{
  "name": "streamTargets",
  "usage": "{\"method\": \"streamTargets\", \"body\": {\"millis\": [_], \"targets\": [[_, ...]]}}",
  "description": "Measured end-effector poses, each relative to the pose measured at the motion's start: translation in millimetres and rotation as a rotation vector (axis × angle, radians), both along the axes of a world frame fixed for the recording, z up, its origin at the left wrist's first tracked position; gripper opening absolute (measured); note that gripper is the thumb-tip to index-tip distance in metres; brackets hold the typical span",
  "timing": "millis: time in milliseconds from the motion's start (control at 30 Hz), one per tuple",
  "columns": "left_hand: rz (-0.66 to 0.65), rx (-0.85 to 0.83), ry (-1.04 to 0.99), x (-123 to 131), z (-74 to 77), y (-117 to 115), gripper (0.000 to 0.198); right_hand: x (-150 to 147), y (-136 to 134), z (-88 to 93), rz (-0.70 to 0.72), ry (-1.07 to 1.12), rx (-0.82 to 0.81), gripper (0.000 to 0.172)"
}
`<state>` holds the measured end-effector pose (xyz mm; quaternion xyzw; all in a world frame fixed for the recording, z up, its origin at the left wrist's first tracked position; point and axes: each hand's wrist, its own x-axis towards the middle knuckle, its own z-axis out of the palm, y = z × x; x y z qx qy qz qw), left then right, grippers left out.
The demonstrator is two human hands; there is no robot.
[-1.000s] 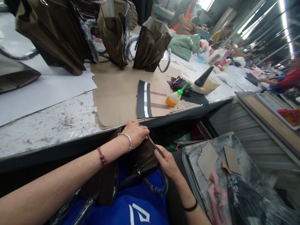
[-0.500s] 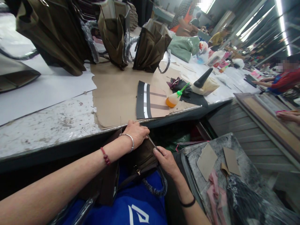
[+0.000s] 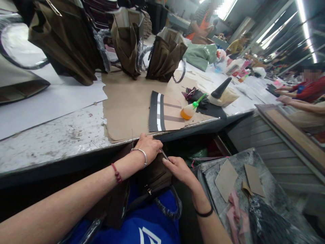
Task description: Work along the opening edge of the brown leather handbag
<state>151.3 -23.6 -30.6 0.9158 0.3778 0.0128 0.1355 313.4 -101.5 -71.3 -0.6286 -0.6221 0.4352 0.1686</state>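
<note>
A dark brown handbag (image 3: 152, 178) rests on my lap below the table's front edge, its plastic-wrapped handle (image 3: 167, 210) hanging down over my blue clothing. My left hand (image 3: 149, 147) lies curled over the bag's top edge, gripping it. My right hand (image 3: 179, 168) holds the bag's right side, its fingers closed on the edge. A thin dark edge or tool (image 3: 164, 155) shows between the two hands; I cannot make out which.
On the worn table (image 3: 63, 135) lie brown cardboard sheets (image 3: 127, 101), a black-and-white striped piece (image 3: 156, 112), an orange glue bottle (image 3: 189, 110) and a black cone (image 3: 220, 88). Several olive bags (image 3: 165, 56) stand at the back. A low side stand (image 3: 254, 189) holds cardboard scraps. Other people work at the right.
My right hand has slid slightly up and left along the bag's edge, closer to my left hand. The view has shifted a little downward.
</note>
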Motion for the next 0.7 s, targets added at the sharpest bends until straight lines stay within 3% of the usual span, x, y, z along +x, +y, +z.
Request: {"method": "streamTargets", "body": {"millis": [133, 300, 500, 700], "targets": [[0.008, 0.01, 0.003, 0.8, 0.8, 1.1, 0.013, -8.7, 13.0, 1.1, 0.007, 0.039, 0.044, 0.032], [-0.05, 0.043, -0.001, -8.2, 5.4, 7.2, 0.013, -11.9, 10.7, 1.3, 0.021, 0.104, 0.075, 0.025], [-0.09, 0.046, 0.007, -19.6, 7.9, 16.0, 0.01, -9.8, 4.9, 1.3, 0.015, 0.186, 0.05, 0.024], [-0.039, -0.019, 0.024, -16.7, 8.9, 18.5, 0.014, -10.2, 5.8, -0.2, -0.007, 0.246, 0.021, 0.028]]}}
